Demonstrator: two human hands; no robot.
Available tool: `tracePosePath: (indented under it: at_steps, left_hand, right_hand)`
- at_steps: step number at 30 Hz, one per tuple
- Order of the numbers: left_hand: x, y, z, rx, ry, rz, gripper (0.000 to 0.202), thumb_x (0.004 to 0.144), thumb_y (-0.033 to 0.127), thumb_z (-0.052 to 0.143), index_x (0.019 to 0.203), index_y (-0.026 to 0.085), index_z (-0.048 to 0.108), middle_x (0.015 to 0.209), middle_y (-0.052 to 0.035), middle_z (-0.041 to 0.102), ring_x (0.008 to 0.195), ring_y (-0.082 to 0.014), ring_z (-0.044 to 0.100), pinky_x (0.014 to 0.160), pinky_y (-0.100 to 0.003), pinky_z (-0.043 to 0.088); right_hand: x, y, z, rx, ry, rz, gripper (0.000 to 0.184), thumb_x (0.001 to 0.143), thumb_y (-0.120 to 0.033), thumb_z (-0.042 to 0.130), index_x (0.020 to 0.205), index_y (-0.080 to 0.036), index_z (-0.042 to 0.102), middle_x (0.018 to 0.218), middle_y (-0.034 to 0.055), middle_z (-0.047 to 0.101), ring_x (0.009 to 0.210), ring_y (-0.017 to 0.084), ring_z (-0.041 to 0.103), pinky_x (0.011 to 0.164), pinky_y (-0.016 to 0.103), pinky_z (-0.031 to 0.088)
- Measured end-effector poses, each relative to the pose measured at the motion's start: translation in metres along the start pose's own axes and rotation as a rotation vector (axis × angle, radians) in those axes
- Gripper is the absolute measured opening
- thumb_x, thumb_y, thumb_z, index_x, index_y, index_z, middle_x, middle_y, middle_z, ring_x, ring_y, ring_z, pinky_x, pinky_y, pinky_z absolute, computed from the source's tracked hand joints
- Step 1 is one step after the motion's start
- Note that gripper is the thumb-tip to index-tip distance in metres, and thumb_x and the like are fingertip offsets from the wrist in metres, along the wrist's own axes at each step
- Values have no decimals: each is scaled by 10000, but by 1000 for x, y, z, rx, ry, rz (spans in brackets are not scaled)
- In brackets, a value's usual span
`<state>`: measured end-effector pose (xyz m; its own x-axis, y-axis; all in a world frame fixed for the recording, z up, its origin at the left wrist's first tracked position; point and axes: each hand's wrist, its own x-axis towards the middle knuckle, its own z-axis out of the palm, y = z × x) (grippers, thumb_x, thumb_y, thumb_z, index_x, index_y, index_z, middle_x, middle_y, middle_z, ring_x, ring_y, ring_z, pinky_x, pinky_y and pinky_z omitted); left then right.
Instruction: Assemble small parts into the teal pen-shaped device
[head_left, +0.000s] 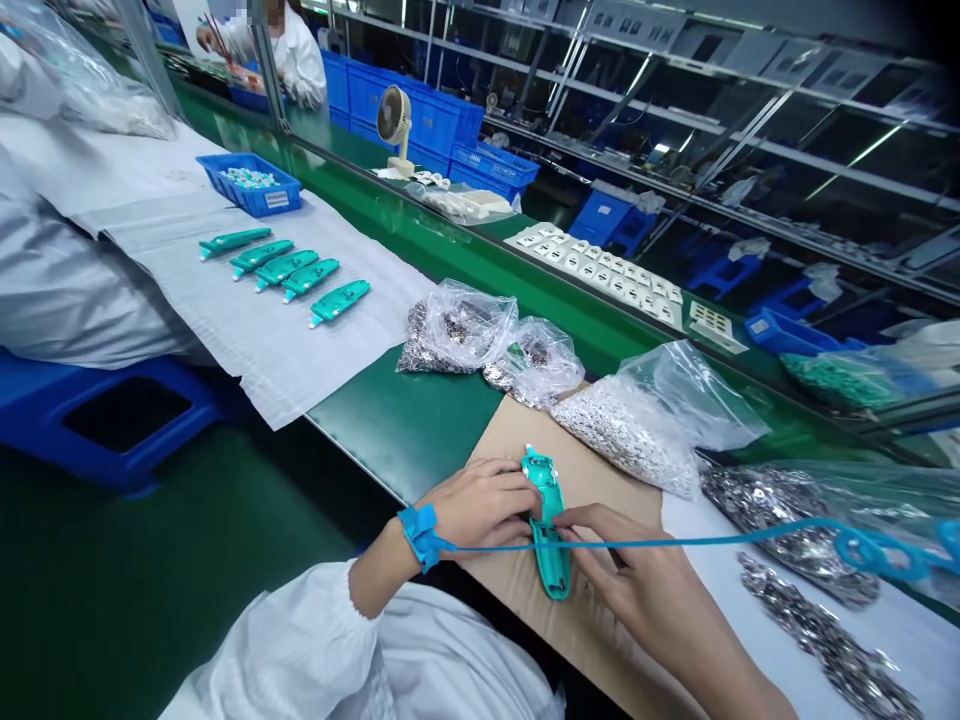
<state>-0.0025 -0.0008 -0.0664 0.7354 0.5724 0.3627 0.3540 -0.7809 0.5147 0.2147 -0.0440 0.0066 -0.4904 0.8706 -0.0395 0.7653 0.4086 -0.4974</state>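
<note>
On brown cardboard in front of me lies a teal plastic shell [553, 578], long and narrow, its hollow inner side facing up. Small white parts sit near its far end. My left hand [480, 505] steadies it from the left, fingers curled against its edge. A blue wrist strap [424, 536] with a stretched cord is on that wrist. My right hand [652, 580] reaches in from the right, its fingertips pinched together at the shell's middle. Whatever those fingertips hold, if anything, is too small to make out.
Clear bags of small metal parts [457, 330] and white pieces [630, 430] stand beyond the cardboard. Loose metal parts [825, 635] lie at right. Several teal shells [341, 300] and a blue bin [266, 200] sit at left. A co-worker [300, 60] sits across the line.
</note>
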Motion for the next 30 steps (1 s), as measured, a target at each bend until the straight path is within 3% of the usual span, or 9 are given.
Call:
tracePosePath:
  at_steps: [6,14,21,26,30]
  left_hand:
    - [1,0,1,-2,-1,-13,149,921,294,657,1033,198,640,1131,-14,703,1193,-228,557,1099,-341,402]
    - [1,1,1,-16,0,-27,134,934,306,640,1029,211,636,1138,-13,705,1190,-219,568,1113,-349,394]
    - [1,3,-3,-44,-2,-29,148,939,319,632,1039,209,630,1151,-23,697,1220,-225,546,1114,-348,389]
    - [-2,9,-7,-98,59,-32,294,937,405,625,1138,191,612,1250,-64,649,1235,-246,540,1102,-371,405]
    - [-3,10,-7,-129,126,-58,265,971,403,569,1126,196,629,1280,-86,615,1206,-222,570,1070,-343,434]
  right_hand:
    - [2,-4,5,-19,-12,-27,237,979,-239,439,970,-251,675,980,54,646,740,162,664,648,276,519]
    - [6,-1,12,-56,-60,53,174,958,-265,460,932,-242,630,989,52,628,754,180,667,668,312,515]
    - [7,-1,11,-178,-16,-9,157,914,-213,476,870,-237,625,913,38,640,692,169,636,633,284,488]
    - [6,0,10,-48,87,5,136,951,-259,487,870,-230,593,848,23,629,678,158,617,636,276,468]
    - [5,1,14,71,108,36,181,994,-312,463,906,-227,596,882,39,641,718,166,619,632,281,466]
